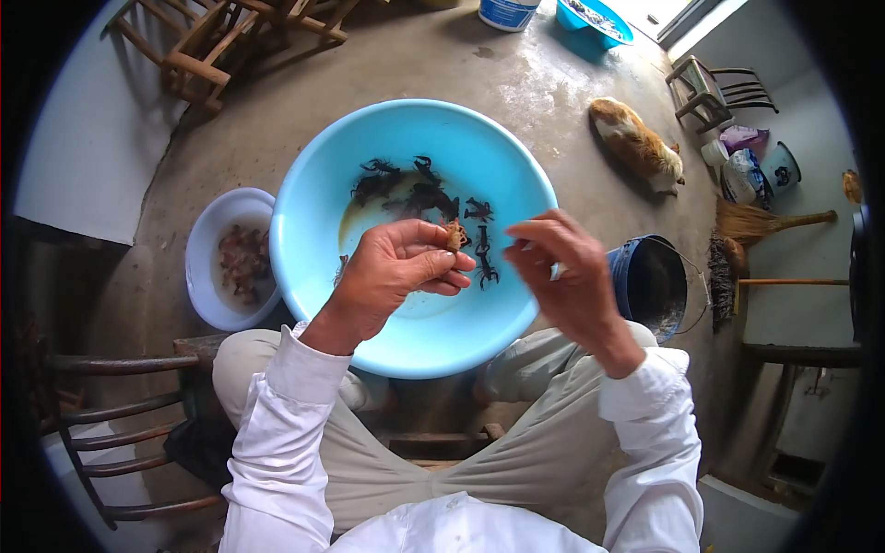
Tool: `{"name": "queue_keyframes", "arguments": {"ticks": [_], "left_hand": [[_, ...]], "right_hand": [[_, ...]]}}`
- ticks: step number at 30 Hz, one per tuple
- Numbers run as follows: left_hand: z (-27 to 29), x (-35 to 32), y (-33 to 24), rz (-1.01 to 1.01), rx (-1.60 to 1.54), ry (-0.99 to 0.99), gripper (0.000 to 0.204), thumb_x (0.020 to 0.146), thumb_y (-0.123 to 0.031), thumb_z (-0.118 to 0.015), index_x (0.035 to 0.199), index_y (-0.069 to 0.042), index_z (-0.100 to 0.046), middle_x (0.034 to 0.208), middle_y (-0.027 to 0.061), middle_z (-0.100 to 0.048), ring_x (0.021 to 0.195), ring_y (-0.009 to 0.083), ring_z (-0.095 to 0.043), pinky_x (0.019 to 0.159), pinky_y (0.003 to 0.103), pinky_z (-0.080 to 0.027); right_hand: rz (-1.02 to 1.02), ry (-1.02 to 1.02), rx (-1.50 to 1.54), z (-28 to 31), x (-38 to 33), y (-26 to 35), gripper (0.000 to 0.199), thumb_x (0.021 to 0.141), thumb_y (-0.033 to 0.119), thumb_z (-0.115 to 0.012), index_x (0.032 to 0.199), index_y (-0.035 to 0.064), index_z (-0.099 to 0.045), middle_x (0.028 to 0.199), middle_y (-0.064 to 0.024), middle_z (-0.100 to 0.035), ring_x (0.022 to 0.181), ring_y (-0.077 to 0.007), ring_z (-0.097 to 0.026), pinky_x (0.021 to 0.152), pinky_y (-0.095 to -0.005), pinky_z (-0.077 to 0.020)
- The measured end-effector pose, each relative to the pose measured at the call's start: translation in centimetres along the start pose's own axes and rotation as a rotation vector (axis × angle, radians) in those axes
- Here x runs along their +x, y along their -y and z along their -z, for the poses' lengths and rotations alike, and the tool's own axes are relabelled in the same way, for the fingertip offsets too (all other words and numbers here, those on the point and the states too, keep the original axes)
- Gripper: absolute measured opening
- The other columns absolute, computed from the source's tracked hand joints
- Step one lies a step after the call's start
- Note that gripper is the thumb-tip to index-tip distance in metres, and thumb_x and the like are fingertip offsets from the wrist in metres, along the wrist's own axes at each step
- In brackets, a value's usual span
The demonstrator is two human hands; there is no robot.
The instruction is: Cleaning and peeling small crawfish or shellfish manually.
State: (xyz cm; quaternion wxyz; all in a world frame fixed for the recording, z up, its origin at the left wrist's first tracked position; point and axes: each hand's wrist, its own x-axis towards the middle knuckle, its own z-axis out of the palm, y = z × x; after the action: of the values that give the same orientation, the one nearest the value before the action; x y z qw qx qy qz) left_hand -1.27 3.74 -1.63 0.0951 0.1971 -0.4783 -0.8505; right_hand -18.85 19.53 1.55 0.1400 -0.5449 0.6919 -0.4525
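Observation:
Over the large light-blue basin (415, 355), my left hand (392, 274) pinches a small brown crayfish piece (456, 237) between thumb and fingertips. Several dark crayfish (426, 195) lie in shallow brownish water on the basin's bottom, some of them hidden behind my left hand. My right hand (576, 281) is raised above the basin's right rim, apart from the left. Its fingers are bent in toward the thumb and slightly blurred; whatever may be between them does not show.
A pale basin (205, 309) of reddish-brown pieces stands left, a dark bucket (650, 286) with a wire handle right. A brown-and-white animal (636, 143) lies on the floor beyond. Wooden chairs (198, 69), a broom (765, 221) and another blue basin (581, 20) are around.

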Motion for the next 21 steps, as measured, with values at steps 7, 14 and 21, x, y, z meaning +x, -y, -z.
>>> {"name": "queue_keyframes", "arguments": {"ticks": [7, 14, 21], "left_hand": [[-0.8, 0.0, -0.3, 0.018, -0.015, 0.004, 0.028, 0.097, -0.014, -0.069, 0.115, 0.006, -0.061, 0.100, 0.0130, -0.072, 0.088, 0.0185, -0.073, 0.080, 0.030, -0.062], [-0.5, 0.0, 0.0, 0.034, 0.028, 0.009, 0.024, 0.096, -0.014, -0.070, 0.111, 0.004, -0.064, 0.097, 0.0106, -0.072, 0.086, 0.0169, -0.073, 0.079, 0.029, -0.061], [-0.5, 0.1, -0.3, 0.083, -0.021, 0.075, 0.023, 0.096, -0.013, -0.069, 0.111, 0.003, -0.063, 0.094, 0.0105, -0.071, 0.080, 0.0169, -0.071, 0.076, 0.031, -0.060]], "right_hand": [[0.007, -0.115, 0.019, -5.0, 0.5, -0.4, 0.015, 0.082, 0.002, -0.076, 0.092, 0.0032, -0.065, 0.077, -0.0090, -0.061, 0.063, -0.0206, -0.061, 0.056, -0.0323, -0.0490], [-0.045, -0.055, 0.091, -5.4, 0.8, -0.6, 0.014, 0.086, 0.000, -0.072, 0.086, 0.0013, -0.059, 0.074, -0.0098, -0.059, 0.062, -0.0193, -0.060, 0.054, -0.0318, -0.0461], [-0.287, 0.090, 0.345, -3.9, 1.3, 1.1, 0.011, 0.096, 0.004, -0.062, 0.089, -0.0023, -0.056, 0.073, -0.0066, -0.061, 0.064, -0.0124, -0.059, 0.054, -0.0309, -0.0462]]}}
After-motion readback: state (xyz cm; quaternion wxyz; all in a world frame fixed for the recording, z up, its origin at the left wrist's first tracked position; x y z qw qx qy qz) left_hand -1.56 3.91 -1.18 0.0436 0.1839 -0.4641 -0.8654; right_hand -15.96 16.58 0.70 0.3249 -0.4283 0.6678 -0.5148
